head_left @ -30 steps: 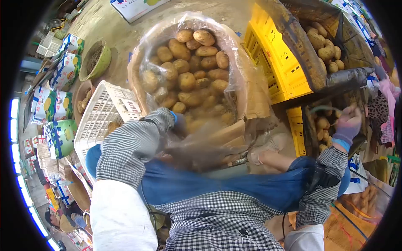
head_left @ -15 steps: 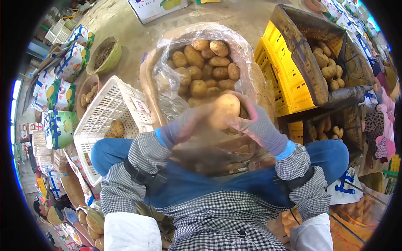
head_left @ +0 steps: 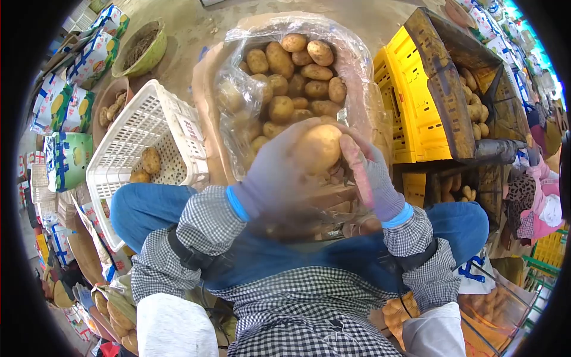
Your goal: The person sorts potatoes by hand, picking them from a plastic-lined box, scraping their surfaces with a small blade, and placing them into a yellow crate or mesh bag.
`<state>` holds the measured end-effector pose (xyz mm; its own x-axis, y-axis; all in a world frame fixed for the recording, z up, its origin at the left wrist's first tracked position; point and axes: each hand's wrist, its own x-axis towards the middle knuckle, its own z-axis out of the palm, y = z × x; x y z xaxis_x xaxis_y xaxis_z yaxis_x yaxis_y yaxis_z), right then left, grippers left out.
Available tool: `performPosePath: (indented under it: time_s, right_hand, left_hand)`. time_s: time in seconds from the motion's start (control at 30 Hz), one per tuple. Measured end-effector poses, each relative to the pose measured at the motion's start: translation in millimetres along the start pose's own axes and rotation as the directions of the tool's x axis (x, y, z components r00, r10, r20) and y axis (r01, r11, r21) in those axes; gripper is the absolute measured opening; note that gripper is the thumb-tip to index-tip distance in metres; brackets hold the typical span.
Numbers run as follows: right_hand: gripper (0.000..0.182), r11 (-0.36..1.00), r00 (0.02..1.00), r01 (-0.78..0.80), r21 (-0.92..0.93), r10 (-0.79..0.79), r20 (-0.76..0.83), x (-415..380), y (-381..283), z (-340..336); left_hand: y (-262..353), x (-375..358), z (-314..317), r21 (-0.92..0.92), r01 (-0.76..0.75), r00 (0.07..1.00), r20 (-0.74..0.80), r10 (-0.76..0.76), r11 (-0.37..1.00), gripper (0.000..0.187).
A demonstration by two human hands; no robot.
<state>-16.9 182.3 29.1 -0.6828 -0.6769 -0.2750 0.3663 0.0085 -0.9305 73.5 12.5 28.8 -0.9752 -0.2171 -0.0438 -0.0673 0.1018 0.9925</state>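
A large pale potato [head_left: 321,149] is between my gloved hands, just above the near side of a plastic-lined carton [head_left: 382,128]. My right hand [head_left: 370,169] grips its right side, with the thumb along the front. On the other side my left hand [head_left: 279,169] is curled against the potato, smeared by motion, so its single fingers are hard to make out. Several potatoes [head_left: 289,83] lie inside the carton beyond my hands, partly under clear plastic film [head_left: 235,140].
To the left, a white plastic basket [head_left: 140,113] holds some potatoes [head_left: 150,160]. A yellow crate [head_left: 419,89] with a dark lining and several potatoes stands at the right. Farther left are a green tub [head_left: 143,50] and a brown bowl with potatoes [head_left: 113,110]. My knees flank the carton.
The view has shifted and tilted slightly. My left hand has come further over the potato's upper left side, and my right thumb has moved upright along its front. The potato stays between both hands.
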Motion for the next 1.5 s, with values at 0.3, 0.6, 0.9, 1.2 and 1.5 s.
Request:
performPosePath:
  time_s: [0.3, 0.6, 0.9, 1.2, 1.5]
  right_hand:
    - [0.051, 0.994, 0.994, 0.088, -0.058, -0.084, 0.072, 3, 9, -5]
    - [0.064, 0.986, 0.966, 0.16, 0.055, -0.168, 0.198, -12, -12, 6]
    - [0.079, 0.812, 0.902, 0.428, -0.396, -0.354, 0.25, -4, 6, -8]
    - [0.081, 0.986, 0.98, 0.15, -0.067, -0.139, 0.141, -1, 2, -5]
    - [0.08, 0.431, 0.82, 0.515, -0.741, -0.501, 0.277, -7, -12, -9]
  left_hand:
    - [11, -5, 4, -0.293, 0.146, 0.984, 0.138, -0.109, 0.945, 0.065]
    - [9, -5, -3, -0.374, 0.166, 0.985, 0.116, -0.131, 0.912, 0.068]
    - [-6, -3, -15, -0.139, 0.042, 0.983, 0.181, -0.017, 0.989, 0.071]
    - [-1, -3, 5, -0.085, -0.159, 0.987, -0.02, 0.158, 0.984, 0.074]
    - [11, -2, 3, -0.391, 0.145, 0.989, 0.098, -0.115, 0.909, 0.074]
